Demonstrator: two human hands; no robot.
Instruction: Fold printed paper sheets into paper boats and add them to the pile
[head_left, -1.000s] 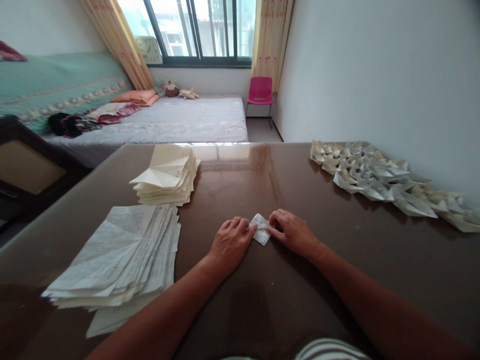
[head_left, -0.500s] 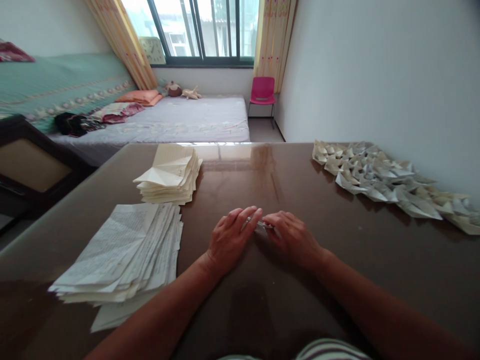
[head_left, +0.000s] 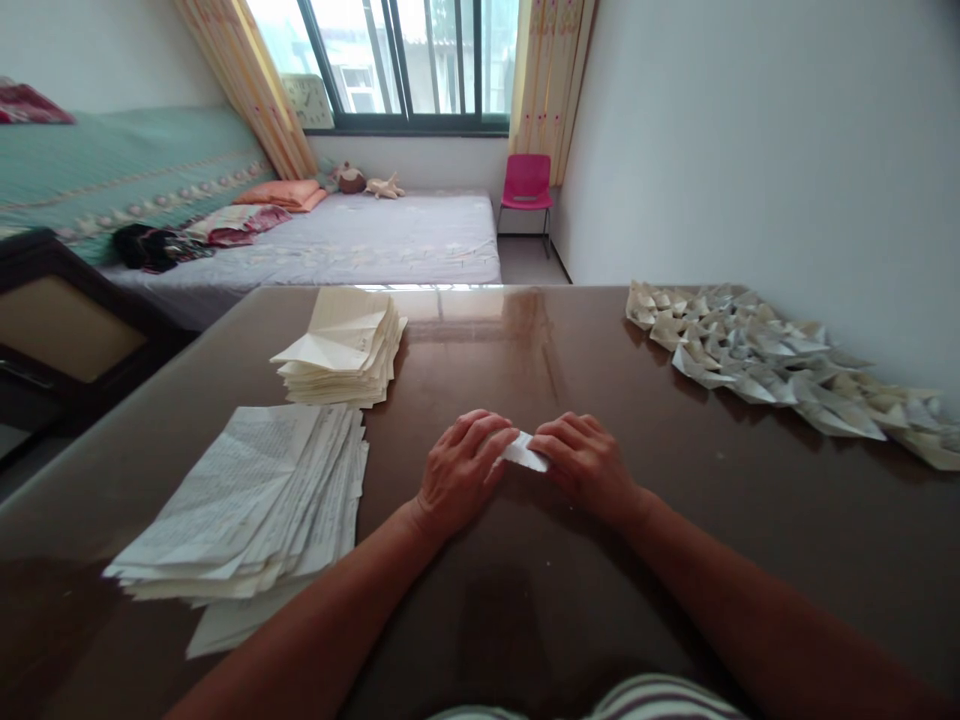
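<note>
Between my two hands is a small piece of folded white paper (head_left: 526,453), just above or on the brown table (head_left: 480,600). My left hand (head_left: 466,462) is closed on its left end, the fingers bent over it. My right hand (head_left: 583,462) grips the other end, with the thumb hidden beneath the curled fingers. Only the middle strip of the folded paper shows; both ends are covered by my fingers.
Left of my hands lie a stack of printed white sheets (head_left: 247,500) and, behind it, a stack of cream sheets (head_left: 341,345). Many folded paper boats (head_left: 750,345) stand in rows along the right wall. A bed (head_left: 420,235) and a pink chair (head_left: 526,185) are beyond the table.
The folded paper has turned so that a broader white face shows between my hands. My right hand has shifted slightly, its fingers now curled over the paper's end.
</note>
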